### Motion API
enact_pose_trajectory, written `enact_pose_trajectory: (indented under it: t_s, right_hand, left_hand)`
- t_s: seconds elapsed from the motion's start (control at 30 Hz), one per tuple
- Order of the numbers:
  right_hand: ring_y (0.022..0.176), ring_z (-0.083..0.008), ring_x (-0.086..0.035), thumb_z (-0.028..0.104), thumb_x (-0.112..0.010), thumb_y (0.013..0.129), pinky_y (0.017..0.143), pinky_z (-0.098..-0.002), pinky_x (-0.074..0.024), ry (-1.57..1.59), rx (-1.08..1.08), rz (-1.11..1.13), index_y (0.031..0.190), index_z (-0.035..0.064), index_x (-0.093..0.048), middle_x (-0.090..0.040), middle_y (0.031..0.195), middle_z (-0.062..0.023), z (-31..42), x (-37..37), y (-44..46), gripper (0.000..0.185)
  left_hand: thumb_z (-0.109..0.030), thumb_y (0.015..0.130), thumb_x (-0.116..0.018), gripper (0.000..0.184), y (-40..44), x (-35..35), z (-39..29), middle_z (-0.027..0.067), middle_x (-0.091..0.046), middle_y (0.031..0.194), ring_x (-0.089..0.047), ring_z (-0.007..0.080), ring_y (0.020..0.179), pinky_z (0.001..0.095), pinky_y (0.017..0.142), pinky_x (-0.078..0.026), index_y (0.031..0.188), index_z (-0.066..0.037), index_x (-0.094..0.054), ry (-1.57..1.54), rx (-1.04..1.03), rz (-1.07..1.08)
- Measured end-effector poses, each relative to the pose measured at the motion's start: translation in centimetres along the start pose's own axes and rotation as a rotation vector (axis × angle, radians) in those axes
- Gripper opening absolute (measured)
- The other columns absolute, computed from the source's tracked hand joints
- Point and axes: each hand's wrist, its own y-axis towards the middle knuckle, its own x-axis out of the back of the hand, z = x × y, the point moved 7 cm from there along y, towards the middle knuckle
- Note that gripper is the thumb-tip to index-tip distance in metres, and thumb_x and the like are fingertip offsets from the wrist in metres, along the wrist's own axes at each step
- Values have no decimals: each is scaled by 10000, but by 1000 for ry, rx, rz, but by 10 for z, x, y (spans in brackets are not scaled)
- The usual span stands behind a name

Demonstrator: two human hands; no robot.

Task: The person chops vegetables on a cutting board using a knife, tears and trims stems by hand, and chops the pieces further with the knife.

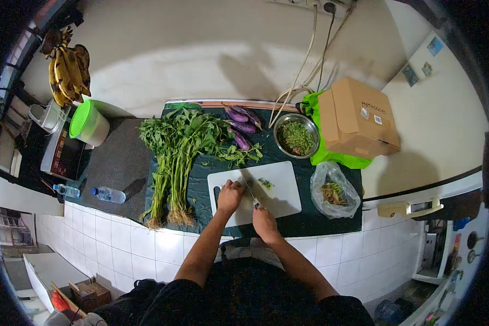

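Note:
On the white cutting board (pixel 285 187), my right hand (pixel 264 221) is closed on the handle of a knife (pixel 252 194), whose blade points up and to the left. My left hand (pixel 231 195) rests on the board's left part, beside the blade, with its fingers bent together; what they hold, if anything, is hidden. A small heap of chopped greens (pixel 265 183) lies right of the blade. Behind the board are loose leafy sprigs (pixel 239 156) and several purple eggplants (pixel 242 126). A metal bowl (pixel 277 137) of chopped greens stands at the back right.
Rooted leafy bunches (pixel 182 163) lie to the left. Further left are a water bottle (pixel 110 195) and a green-lidded container (pixel 95 127). A plastic bag (pixel 350 198) with roots sits right of the board. Behind it stands a cardboard box (pixel 353 119) on a green bag (pixel 315 108).

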Motion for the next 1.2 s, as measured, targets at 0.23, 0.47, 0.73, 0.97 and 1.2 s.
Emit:
enact_pose_trajectory:
  t_s: [0.23, 0.47, 0.73, 0.97, 1.2]
  right_hand:
    - [736, -423, -672, 252, -445, 1001, 652, -482, -551, 29, -51, 92, 997, -47, -510, -664, 793, -265, 1, -2, -20, 306]
    - [724, -397, -684, 249, -469, 986, 634, -495, -563, 84, -61, 58, 1016, -15, -512, -679, 783, -215, -8, -19, 2, 269]
    - [716, -410, -683, 228, -465, 988, 626, -501, -558, 49, -32, 56, 995, -51, -504, -666, 763, -243, 6, 4, -11, 283]
    - [776, -451, -657, 250, -464, 993, 692, -501, -539, 150, -89, 57, 938, -31, -563, -657, 801, -269, -2, -14, -5, 304]
    - [782, -435, -666, 265, -441, 1001, 697, -508, -541, 79, -64, 90, 957, -27, -559, -665, 829, -269, 3, -3, 5, 318]
  left_hand:
    - [-165, 783, -589, 157, 1, -5, 3, 29, -643, 970, -568, 275, 943, 416, 757, -526, 875, -143, -713, 29, 17, 68]
    - [-158, 759, -614, 125, 0, 1, 4, 28, -659, 977, -566, 276, 919, 408, 736, -528, 845, -126, -699, 2, 17, -18]
    - [-185, 757, -637, 107, 1, -5, 7, 29, -670, 927, -563, 270, 908, 397, 734, -526, 830, -142, -702, 28, 35, 40]
    - [-193, 756, -640, 123, 2, 3, 6, 15, -680, 936, -563, 269, 920, 374, 761, -528, 846, -144, -710, 30, 68, 25]
    - [-192, 770, -622, 115, 3, -3, 10, 9, -681, 928, -565, 265, 926, 384, 747, -533, 819, -150, -717, 73, 73, 53]
